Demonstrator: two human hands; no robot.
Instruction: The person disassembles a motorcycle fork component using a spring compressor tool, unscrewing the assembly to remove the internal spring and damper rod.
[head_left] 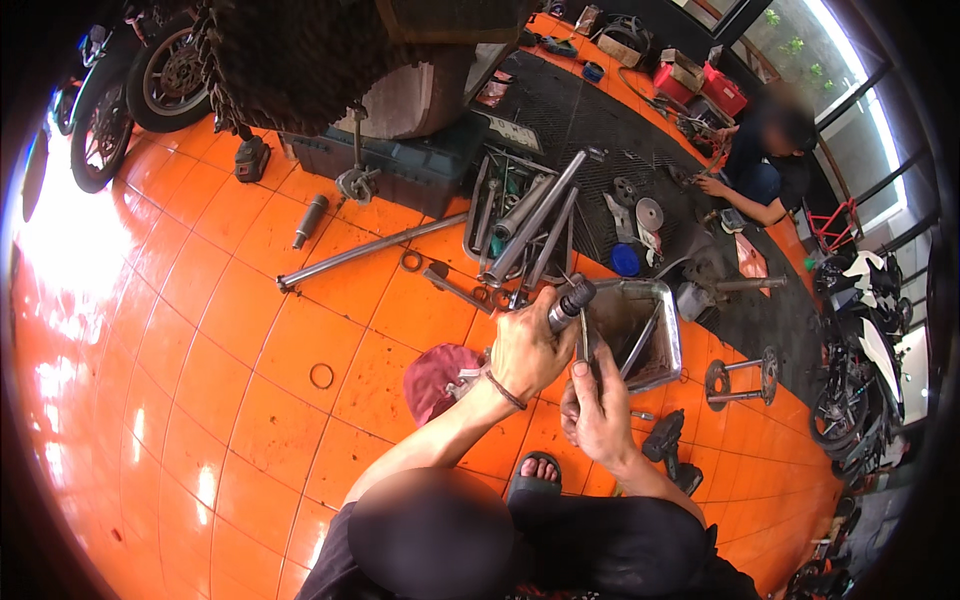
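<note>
My left hand is closed round a short metal cylinder with a dark ribbed end, tilted up and to the right. In my right hand, a slim metal rod is pinched between thumb and fingers. Its upper end lies against or just beside the cylinder; I cannot tell which. Both hands are in front of a metal tray with a long thin piece leaning inside. Beneath my left forearm a dark red cap or cloth lies on the orange tiles.
Metal fork tubes and hand tools lie beyond my hands, beside a dark toolbox. A long bar crosses the floor. A cordless driver lies by my right forearm. Another person works at the far right. Motorcycles stand at both sides.
</note>
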